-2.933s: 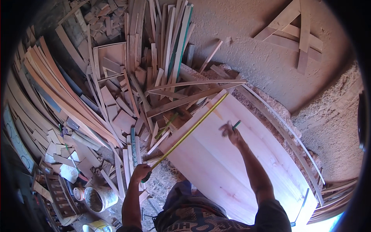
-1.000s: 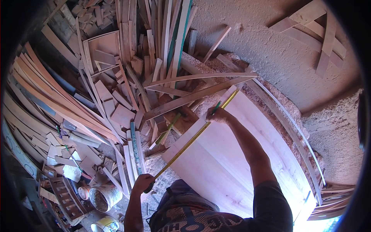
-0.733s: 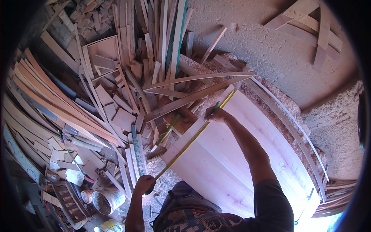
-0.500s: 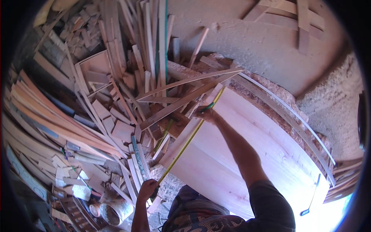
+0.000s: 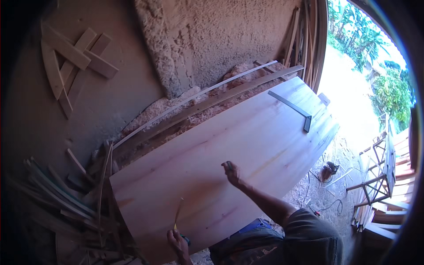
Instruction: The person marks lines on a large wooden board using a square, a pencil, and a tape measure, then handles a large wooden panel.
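Note:
My left hand (image 5: 178, 244) is closed around a tape measure (image 5: 187, 240) at the near left edge of a wide pale wooden panel (image 5: 212, 150). A short length of its yellow blade (image 5: 178, 214) sticks out over the wood. Above the middle of the panel, my right hand (image 5: 232, 173) is closed, with a small dark thing at its fingers that I cannot make out. Towards the panel's far right end lies a dark try square (image 5: 290, 106), apart from both hands.
Long strips (image 5: 190, 114) run along the panel's far side, by a rough wall (image 5: 221, 39). Loose wood strips (image 5: 57, 185) crowd the left. A dark power tool (image 5: 329, 170) with a cord sits on the floor at right, near a metal-framed stand (image 5: 375, 183).
The view has swung to the right. The tape, stretched across the panel's end before, is now mostly drawn in. My right hand has left the blade and is over the panel's middle.

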A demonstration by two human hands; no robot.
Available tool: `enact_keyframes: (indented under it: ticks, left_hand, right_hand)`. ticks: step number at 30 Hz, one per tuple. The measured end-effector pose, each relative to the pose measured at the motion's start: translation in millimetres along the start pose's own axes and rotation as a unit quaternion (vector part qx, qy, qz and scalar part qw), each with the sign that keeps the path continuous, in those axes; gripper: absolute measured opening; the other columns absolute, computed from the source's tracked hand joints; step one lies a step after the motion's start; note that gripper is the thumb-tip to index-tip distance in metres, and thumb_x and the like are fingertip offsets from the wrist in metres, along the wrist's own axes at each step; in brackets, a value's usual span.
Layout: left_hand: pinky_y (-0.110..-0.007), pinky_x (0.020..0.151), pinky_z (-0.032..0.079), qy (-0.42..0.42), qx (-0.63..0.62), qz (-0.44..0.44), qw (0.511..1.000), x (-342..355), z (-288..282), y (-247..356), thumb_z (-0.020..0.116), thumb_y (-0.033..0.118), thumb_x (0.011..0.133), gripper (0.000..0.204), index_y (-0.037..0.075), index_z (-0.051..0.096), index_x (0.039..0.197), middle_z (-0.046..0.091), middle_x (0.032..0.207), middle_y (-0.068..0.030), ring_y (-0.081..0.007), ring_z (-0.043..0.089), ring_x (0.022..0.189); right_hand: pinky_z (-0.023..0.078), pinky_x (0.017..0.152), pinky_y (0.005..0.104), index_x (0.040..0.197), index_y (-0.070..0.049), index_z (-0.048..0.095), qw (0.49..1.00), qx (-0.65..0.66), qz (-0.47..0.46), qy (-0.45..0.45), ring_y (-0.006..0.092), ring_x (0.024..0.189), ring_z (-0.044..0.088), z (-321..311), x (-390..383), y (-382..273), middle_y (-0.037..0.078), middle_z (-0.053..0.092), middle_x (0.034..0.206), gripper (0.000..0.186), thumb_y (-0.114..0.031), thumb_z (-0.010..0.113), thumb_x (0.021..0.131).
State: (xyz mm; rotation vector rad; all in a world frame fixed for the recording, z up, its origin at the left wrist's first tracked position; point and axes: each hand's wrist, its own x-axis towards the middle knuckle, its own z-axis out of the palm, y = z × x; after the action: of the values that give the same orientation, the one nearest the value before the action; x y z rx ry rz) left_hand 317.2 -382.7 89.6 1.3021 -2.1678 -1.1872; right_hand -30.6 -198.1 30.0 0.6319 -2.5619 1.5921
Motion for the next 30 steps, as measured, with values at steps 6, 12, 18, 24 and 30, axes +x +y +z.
enact_keyframes:
  ticks: [6,12,18,24,30]
  left_hand:
    - [-0.049,0.073,0.049,-0.085,0.187,0.173,0.963,-15,70,54,0.06,0.022,0.094,0.018,0.004,0.057,0.097,0.063,0.094,-0.0184,-0.0408,0.061,0.086]
    - [-0.049,0.079,0.048,-0.166,0.22,0.296,0.915,-18,117,84,0.06,0.029,0.094,0.024,0.006,0.06,0.1,0.063,0.095,-0.0171,-0.037,0.061,0.09]
    - [-0.045,0.085,0.045,-0.194,0.302,0.366,0.859,-34,135,72,0.06,0.037,0.093,0.028,0.01,0.06,0.099,0.059,0.1,-0.01,-0.0292,0.057,0.097]
    - [-0.046,0.098,0.042,-0.053,0.185,0.339,0.921,-30,137,70,0.063,0.045,0.089,0.045,0.009,0.062,0.117,0.061,0.12,-0.0108,-0.0309,0.055,0.114]
    - [-0.047,0.106,0.038,-0.16,0.224,0.368,0.888,-52,79,67,0.073,0.043,0.079,0.064,0.006,0.055,0.128,0.051,0.136,-0.0161,-0.0347,0.048,0.126]
  right_hand:
    - [0.045,0.079,0.0554,0.107,-0.005,0.057,0.927,-0.248,0.214,0.183,0.0467,0.092,0.059,-249,107,130,0.028,0.061,0.095,0.029,-0.032,0.048,0.1]
    - [0.046,0.098,0.0513,0.118,0.007,0.055,0.827,-0.395,0.385,0.107,0.0454,0.116,0.058,-387,148,231,0.032,0.061,0.12,0.082,-0.068,0.057,0.084]
    - [0.052,0.083,0.0524,0.108,0.007,0.066,0.854,-0.411,0.318,0.012,0.0426,0.098,0.066,-404,177,298,0.027,0.068,0.106,0.081,-0.069,0.062,0.078]
    - [0.05,0.078,0.0533,0.092,0.013,0.064,0.885,-0.397,0.243,0.032,0.0443,0.086,0.066,-423,172,280,0.032,0.067,0.093,0.059,-0.042,0.068,0.071]
    - [0.049,0.07,0.0498,0.081,0.004,0.059,0.938,-0.288,0.158,-0.109,0.0419,0.075,0.064,-336,55,150,0.026,0.065,0.079,0.039,-0.027,0.078,0.067]
